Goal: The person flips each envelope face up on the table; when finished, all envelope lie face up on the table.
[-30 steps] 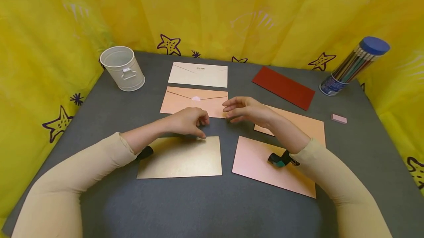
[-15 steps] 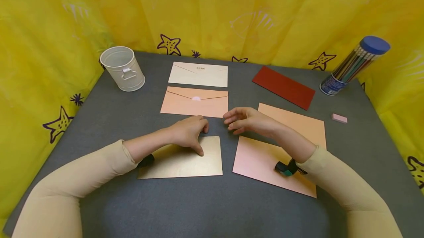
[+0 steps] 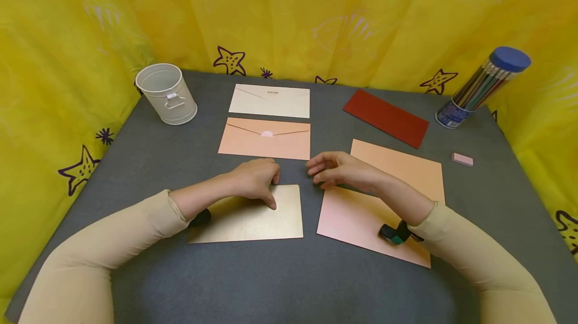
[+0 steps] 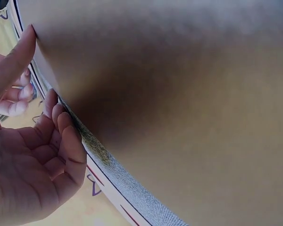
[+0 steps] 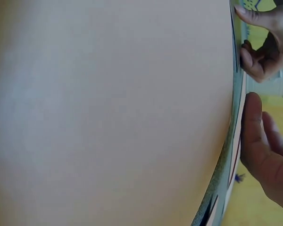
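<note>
Our left hand (image 3: 254,178) sits on the far edge of the gold card (image 3: 247,214), which lies flat on the grey table (image 3: 149,158) at about 6 o'clock from the peach envelope (image 3: 265,138). The thumb presses down on the card's top face near its 1 o'clock corner, and the other fingers curl loosely over the far edge — in the left wrist view those fingers (image 4: 61,136) are bunched together just beside the card's rim, not clamped round it. So we are pinning the card more than gripping it.

Our right hand (image 3: 336,169) hovers at 3 o'clock of the left, above the gap between the gold card and the pink card (image 3: 356,223). Its fingers are slack, slightly apart, and touch nothing that we can see.

To lift the gold card well, we judge that the fingertips should slide under the far edge while the thumb stays on top — a thin flat sheet on cloth gives little to catch, so a slight drag toward the corner should raise a lip first. We should keep the pinch light, since a hard one may crease the card. The right hand could steady the 3 o'clock edge, staying clear of the pink card and the orange sheet (image 3: 406,166) behind it.
</note>
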### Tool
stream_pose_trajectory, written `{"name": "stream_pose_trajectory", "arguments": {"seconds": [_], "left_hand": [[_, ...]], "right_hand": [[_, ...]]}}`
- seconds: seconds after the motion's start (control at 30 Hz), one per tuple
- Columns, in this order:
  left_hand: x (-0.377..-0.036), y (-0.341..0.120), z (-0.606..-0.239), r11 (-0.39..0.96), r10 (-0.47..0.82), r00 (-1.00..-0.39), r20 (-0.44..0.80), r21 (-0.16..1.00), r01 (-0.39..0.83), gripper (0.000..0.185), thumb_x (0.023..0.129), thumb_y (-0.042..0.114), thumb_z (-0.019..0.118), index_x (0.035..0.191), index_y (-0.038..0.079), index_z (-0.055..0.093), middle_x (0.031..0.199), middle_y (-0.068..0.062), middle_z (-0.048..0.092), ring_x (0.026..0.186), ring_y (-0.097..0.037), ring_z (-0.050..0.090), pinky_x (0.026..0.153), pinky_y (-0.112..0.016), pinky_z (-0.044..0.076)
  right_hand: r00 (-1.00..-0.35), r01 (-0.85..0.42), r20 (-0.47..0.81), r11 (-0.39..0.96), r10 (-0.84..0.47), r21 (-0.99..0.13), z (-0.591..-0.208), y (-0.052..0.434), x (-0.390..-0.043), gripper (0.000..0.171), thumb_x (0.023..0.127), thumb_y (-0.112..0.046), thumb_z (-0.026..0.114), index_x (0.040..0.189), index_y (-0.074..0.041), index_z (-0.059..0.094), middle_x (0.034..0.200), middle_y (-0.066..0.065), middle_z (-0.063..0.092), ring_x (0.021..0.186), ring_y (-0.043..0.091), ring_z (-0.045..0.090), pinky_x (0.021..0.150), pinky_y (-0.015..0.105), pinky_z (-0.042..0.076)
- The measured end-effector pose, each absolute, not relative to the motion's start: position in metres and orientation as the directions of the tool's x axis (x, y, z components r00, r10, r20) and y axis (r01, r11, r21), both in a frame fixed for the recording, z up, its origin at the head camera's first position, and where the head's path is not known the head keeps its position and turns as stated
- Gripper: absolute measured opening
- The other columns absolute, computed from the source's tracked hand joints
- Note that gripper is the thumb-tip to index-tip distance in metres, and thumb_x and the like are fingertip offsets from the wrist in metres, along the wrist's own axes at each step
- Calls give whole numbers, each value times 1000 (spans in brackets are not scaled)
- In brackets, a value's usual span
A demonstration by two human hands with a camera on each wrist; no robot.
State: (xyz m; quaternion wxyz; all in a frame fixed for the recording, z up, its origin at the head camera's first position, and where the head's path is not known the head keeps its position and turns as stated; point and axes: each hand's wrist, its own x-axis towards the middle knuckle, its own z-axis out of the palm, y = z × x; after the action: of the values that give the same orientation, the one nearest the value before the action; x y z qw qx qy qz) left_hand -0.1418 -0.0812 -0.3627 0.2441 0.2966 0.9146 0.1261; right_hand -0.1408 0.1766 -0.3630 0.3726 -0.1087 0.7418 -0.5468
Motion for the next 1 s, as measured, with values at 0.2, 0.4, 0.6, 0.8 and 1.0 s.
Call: {"name": "stream_pose_trajectory", "arguments": {"seconds": [0.2,0.4,0.6,0.8,1.0], "left_hand": [[-142,-81,-363,791,605,-706,-368,372,485,48,62,34,94,89,11,61,93,-2,57,80,-17,50,61,-26,40],[-144,-81,-357,757,639,-679,-362,452,472,48,67,28,92,92,9,56,79,0,50,71,-15,45,60,-24,37],[-148,-76,-348,691,686,-667,-290,548,471,45,72,22,89,93,10,51,74,1,45,65,-13,42,59,-23,35],[-155,-73,-340,659,651,-738,-180,616,431,44,72,20,88,92,9,50,77,-1,49,64,-14,41,60,-25,35],[-168,-80,-330,641,634,-756,-162,658,396,37,76,21,86,93,8,57,79,-2,60,73,-15,50,67,-26,41]], "right_hand": [[-686,274,-454,376,-569,-885,-365,177,-140,44,94,-9,61,135,1,49,130,19,57,100,17,66,87,30,58],[-648,288,-466,373,-602,-882,-365,179,-138,45,95,-9,60,136,3,47,127,20,60,100,16,67,86,28,58],[-585,296,-466,360,-663,-885,-363,176,-134,43,96,-8,57,134,7,44,112,13,66,97,17,70,87,30,60],[-603,254,-440,363,-665,-897,-359,170,-133,10,95,-6,56,99,0,49,83,2,61,77,15,65,78,30,61],[-676,220,-402,351,-618,-910,-348,181,-137,11,98,-9,57,91,-6,49,78,0,59,74,13,61,75,29,61]]}}
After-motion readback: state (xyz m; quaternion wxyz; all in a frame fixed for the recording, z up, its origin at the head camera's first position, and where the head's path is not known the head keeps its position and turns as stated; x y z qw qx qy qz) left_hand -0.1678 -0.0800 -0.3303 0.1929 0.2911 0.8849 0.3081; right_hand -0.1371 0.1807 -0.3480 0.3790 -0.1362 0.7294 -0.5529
